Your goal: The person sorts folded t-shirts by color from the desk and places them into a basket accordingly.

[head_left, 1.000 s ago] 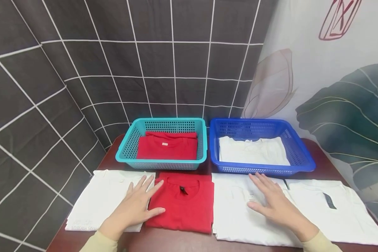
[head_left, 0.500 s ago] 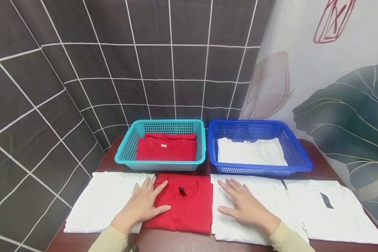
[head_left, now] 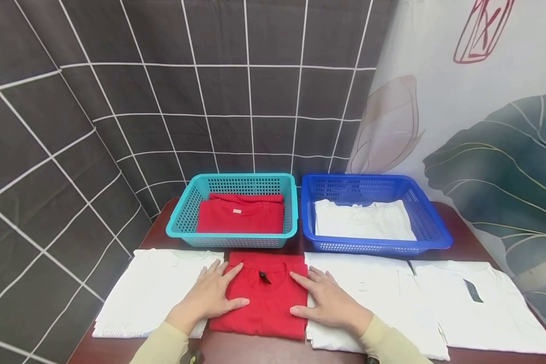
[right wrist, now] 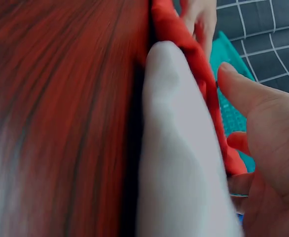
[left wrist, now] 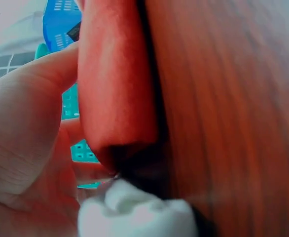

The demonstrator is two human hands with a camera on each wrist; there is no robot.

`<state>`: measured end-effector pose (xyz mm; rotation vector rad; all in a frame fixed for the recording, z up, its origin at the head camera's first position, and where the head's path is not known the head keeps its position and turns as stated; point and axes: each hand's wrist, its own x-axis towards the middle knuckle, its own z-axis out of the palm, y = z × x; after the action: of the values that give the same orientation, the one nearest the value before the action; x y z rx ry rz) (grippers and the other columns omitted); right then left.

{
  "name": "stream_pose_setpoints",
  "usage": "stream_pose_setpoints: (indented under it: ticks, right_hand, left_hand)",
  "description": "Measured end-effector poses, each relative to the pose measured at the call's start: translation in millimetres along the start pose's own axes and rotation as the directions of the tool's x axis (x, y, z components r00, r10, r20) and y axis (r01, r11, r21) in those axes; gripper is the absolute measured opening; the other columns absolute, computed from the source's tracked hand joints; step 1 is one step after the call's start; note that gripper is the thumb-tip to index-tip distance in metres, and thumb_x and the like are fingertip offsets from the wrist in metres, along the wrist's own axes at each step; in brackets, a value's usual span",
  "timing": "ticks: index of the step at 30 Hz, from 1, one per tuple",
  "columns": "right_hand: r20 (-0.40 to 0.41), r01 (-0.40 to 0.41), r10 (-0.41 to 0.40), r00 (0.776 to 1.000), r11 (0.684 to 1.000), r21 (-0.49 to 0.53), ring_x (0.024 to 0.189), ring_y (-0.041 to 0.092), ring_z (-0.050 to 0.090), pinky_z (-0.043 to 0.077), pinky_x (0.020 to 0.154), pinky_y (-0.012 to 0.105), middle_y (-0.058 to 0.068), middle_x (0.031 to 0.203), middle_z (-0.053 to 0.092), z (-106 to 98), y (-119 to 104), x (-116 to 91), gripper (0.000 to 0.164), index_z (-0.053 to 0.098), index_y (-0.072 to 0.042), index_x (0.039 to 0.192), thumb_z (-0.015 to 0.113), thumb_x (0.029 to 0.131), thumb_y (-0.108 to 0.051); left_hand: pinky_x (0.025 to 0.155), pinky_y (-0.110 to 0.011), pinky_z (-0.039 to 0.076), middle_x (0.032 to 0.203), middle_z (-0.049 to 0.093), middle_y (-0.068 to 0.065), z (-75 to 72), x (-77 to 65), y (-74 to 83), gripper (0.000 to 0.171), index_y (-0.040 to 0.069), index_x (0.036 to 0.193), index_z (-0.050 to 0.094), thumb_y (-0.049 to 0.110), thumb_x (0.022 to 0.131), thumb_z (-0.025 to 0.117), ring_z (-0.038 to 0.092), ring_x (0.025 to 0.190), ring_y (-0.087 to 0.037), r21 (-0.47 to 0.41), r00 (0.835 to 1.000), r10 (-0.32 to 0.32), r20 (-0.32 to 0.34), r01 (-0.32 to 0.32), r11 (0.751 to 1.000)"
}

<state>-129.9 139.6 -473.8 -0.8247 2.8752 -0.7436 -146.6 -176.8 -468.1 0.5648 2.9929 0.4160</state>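
Observation:
A folded red T-shirt [head_left: 264, 303] with a dark neck label lies on the table between my hands. My left hand [head_left: 209, 296] is at its left side, fingers spread, thumb over the red cloth. In the left wrist view the fingers [left wrist: 68, 64] reach along the folded red edge. My right hand [head_left: 329, 301] is at the shirt's right side, its thumb and index fingertips over the red edge and its palm above a folded white T-shirt [head_left: 373, 283]. Left of the red one is another folded white T-shirt [head_left: 150, 288].
Behind the row stand a teal basket [head_left: 232, 242] holding folded red shirts [head_left: 241, 217] and a blue basket [head_left: 377, 247] holding a folded white shirt [head_left: 364, 220]. A further white T-shirt [head_left: 496, 313] with a dark label lies at the right. A dark grid-patterned cloth [head_left: 273, 91] hangs behind.
My right hand has moved left from over the white T-shirts to the red T-shirt's right edge. My left hand has shifted slightly right at the red shirt's left edge.

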Motion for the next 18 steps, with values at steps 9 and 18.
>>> stream_pose_setpoints:
  ticks: [9,18]
  right_hand:
    - [-0.113,-0.055,0.06,0.992,0.997,0.045,0.103,0.022,0.052,0.03,0.1,0.061,0.005,0.107,0.063,2.6,-13.1,13.9,0.057,0.063,-0.015,0.128,0.072,0.081,-0.047]
    - [-0.21,-0.053,0.065,0.976,0.997,0.063,0.101,0.019,0.058,0.039,0.1,0.049,-0.001,0.104,0.067,4.1,-18.4,18.0,0.04,0.069,-0.017,0.118,0.076,0.081,-0.031]
  left_hand:
    - [0.095,-0.051,0.042,0.12,0.056,-0.019,0.2,3.4,7.9,0.091,0.013,0.14,0.05,0.055,0.066,0.081,0.051,0.111,-0.035,-0.061,0.998,-0.001,-0.056,-0.002,0.998]
    - [0.093,-0.05,0.047,0.123,0.056,-0.017,-0.7,1.9,15.1,0.082,0.007,0.136,0.052,0.036,0.068,0.086,0.053,0.113,-0.035,-0.245,0.996,-0.066,-0.055,0.051,0.968]
